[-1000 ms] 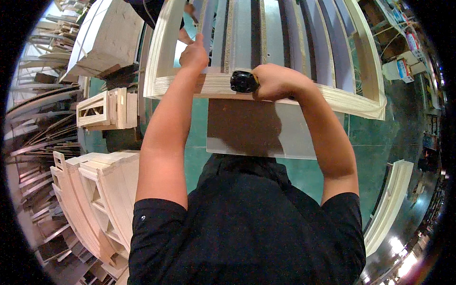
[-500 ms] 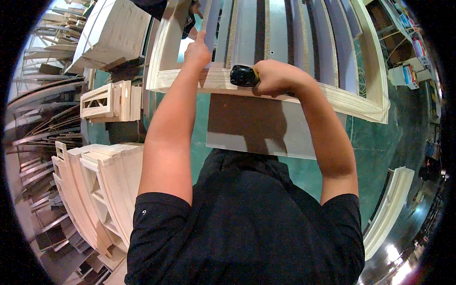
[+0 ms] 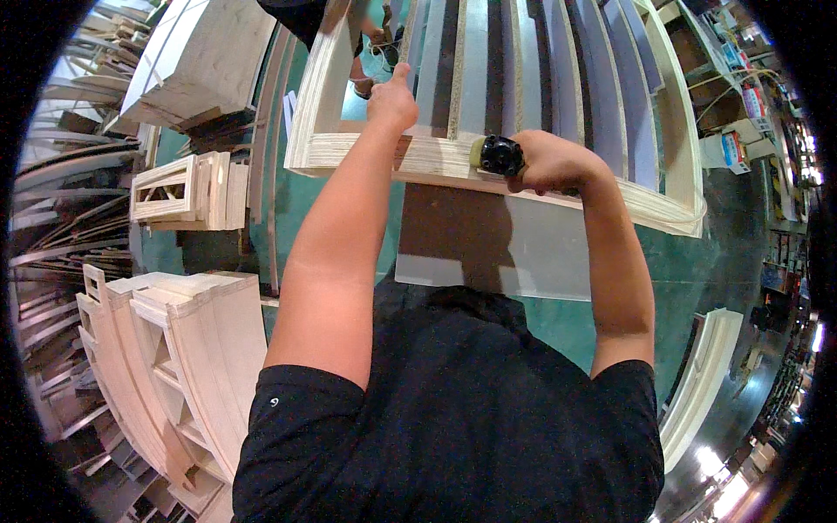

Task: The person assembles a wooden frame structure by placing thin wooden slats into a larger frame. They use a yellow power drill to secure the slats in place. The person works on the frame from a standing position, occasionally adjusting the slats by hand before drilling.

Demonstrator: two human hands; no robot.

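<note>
My left hand (image 3: 392, 106) is closed around the near end of the leftmost slat (image 3: 424, 74), one digit stretched forward along it; its other fingers are partly hidden. In my right hand (image 3: 554, 161) is a black and yellowish nail gun (image 3: 500, 157), its round black cap turned toward me. The tool sits at the near rail of a large pale wooden frame (image 3: 340, 148). Several long lavender-grey slats with rough, particleboard-like edges run away from me inside this frame. What lies under the tool is hidden.
Another person's hand (image 3: 361, 81) shows through the frame at the upper left. A grey panel (image 3: 540, 244) is below the near rail. Pale cabinet frames (image 3: 209, 331) stand at left, behind them a large wooden box (image 3: 205, 74). A long moulding (image 3: 702, 383) lies at right.
My right hand and the nail gun have shifted right along the near rail, and the tool has turned. The view has shifted too. More of the other person's hand shows.
</note>
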